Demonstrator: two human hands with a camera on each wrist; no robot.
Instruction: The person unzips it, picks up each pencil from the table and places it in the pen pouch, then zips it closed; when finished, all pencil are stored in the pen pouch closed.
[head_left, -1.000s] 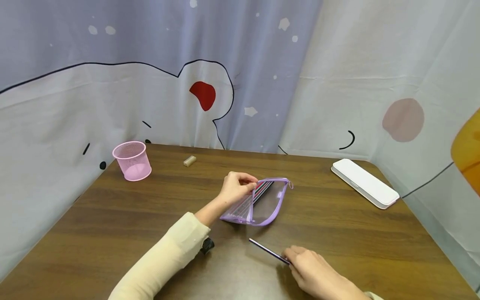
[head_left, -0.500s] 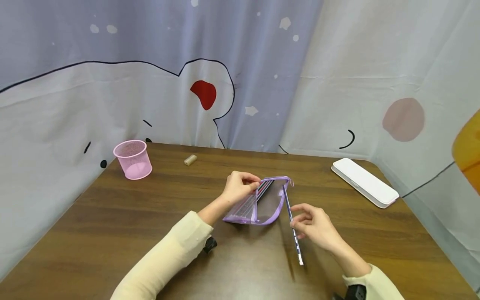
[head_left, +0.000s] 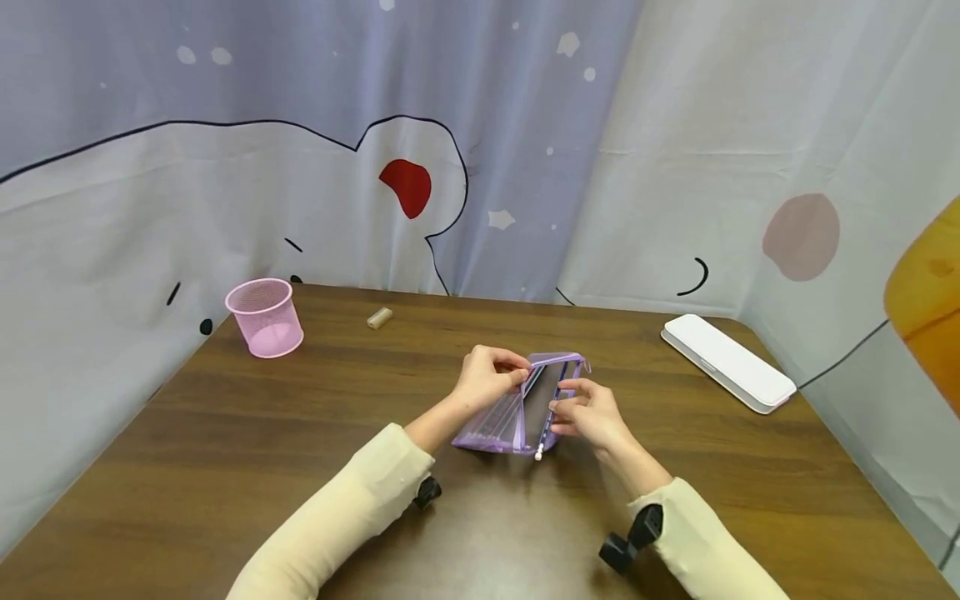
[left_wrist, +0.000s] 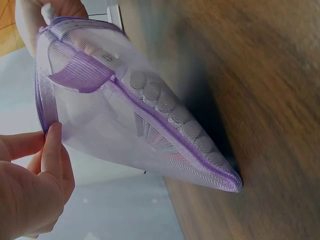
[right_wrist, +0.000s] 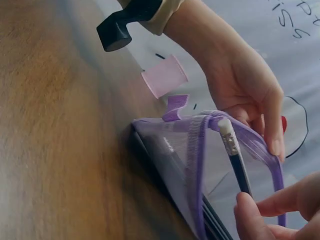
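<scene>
A see-through mesh pencil pouch (head_left: 487,429) with purple trim stands propped on the table, its zip mouth facing right. My left hand (head_left: 486,380) pinches the mouth's upper edge between thumb and fingers. A dark blue pencil (right_wrist: 240,172) with a white eraser is pinched in my right hand (head_left: 592,417). It lies lengthwise at the pouch's opening, eraser end toward me; whether its far tip is inside is hard to tell. Several dark pencils (right_wrist: 215,222) lie within the pouch. In the left wrist view, round pale ends (left_wrist: 160,100) show through the mesh.
At the back left stands a pink mesh pen cup (head_left: 273,333). A small beige block (head_left: 379,318) lies near the table's rear edge. On the right rests a white oblong case (head_left: 727,362), lid down. A patterned curtain (head_left: 510,150) hangs behind the table.
My right hand has come up from the near right to the pouch's mouth, turning the pencil from pointing left to pointing away. My left hand has shifted slightly right with the pouch.
</scene>
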